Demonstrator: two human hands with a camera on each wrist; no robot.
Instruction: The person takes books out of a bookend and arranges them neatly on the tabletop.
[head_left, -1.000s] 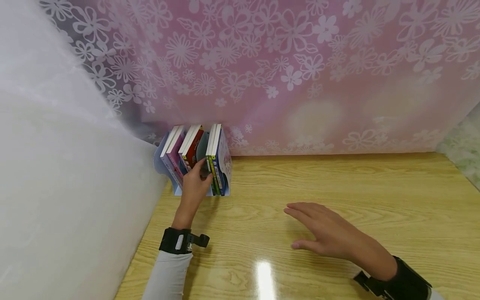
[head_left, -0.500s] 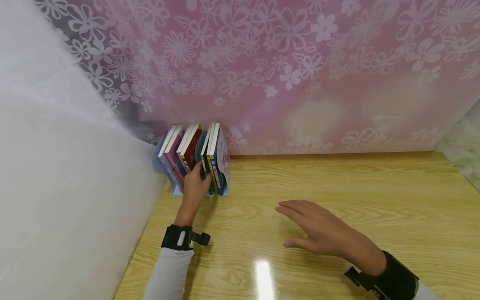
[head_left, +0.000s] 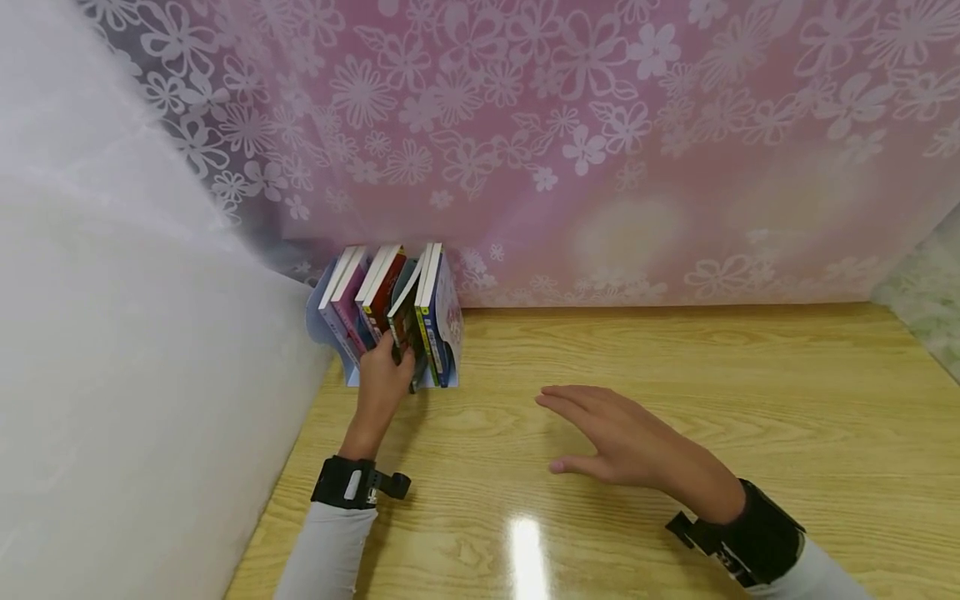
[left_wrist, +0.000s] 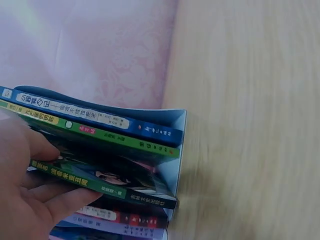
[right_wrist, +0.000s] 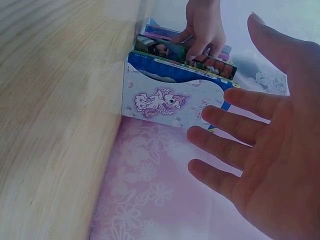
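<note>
1. CONTAINER: Light-blue book rack (head_left: 318, 321), directly ahead of the L hand (head_left: 382, 379). Books stand in it, spines toward the person.
2. L HAND: Pinches the dark-green-spined book (left_wrist: 107, 186) btwn thumb and fingers. Book loc.: in the rack, top tilted to the L, lower end at the rack's front edge.
3. CONTENTS, R of L hand: green book (left_wrist: 160, 148) w/ yellow label, then blue book (left_wrist: 160, 132), side by side. A wedge-shaped gap separates this pair from the held book.
4. CONTENTS, L of L hand: red book (head_left: 382, 304), pink book (head_left: 348, 321), lavender book (head_left: 335, 329).
5. R HAND (head_left: 626, 437): Fingers extended, thumb spread, above the tabletop (head_left: 487, 467), well apart from the rack.
6. MATERIALS: Tabletop below hands: wood-grain, glossy (one bright reflection near the R hand). Beyond hands: pink sheet (head_left: 525, 183), white floral print. L of L hand: plain white covering (head_left: 135, 350).
7. VIEWS: R wrist cam shows the rack's curved-cut outer panel w/ winged-unicorn print, seen only at a slant from head cam. L wrist cam shows spine lettering, too small from head cam.
</note>
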